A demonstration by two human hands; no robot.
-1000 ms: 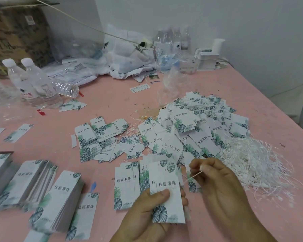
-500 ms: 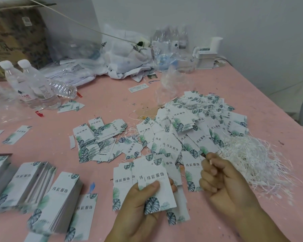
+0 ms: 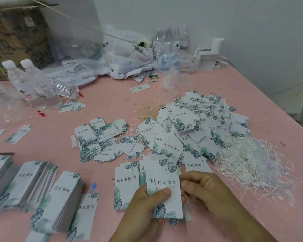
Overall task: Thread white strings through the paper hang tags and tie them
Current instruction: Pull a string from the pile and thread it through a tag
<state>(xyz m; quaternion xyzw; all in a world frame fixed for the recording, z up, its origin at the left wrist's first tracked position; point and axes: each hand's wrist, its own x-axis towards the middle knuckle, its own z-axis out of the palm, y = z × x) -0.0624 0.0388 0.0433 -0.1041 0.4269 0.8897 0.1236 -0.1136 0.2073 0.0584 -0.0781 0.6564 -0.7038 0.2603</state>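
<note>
On the table [image 3: 252,95], stacked tags [image 3: 42,187] lie at the near left, a loose heap of tags [image 3: 191,135] spreads right of centre, and the strings [image 3: 252,165] pile just right of it. Two upright bottles [image 3: 31,84] stand far left; bags [image 3: 126,55] lie along the back, a cardboard box [image 3: 16,35] behind them.

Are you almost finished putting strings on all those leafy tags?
Not nearly. The big heap of tags in the middle already shows strings among them, so those look done. The left hand holds a fanned bunch of tags, and the right hand is curled at its edge; no string shows there. Stacks of plain tags at the left and a pile of loose strings still wait.
</note>
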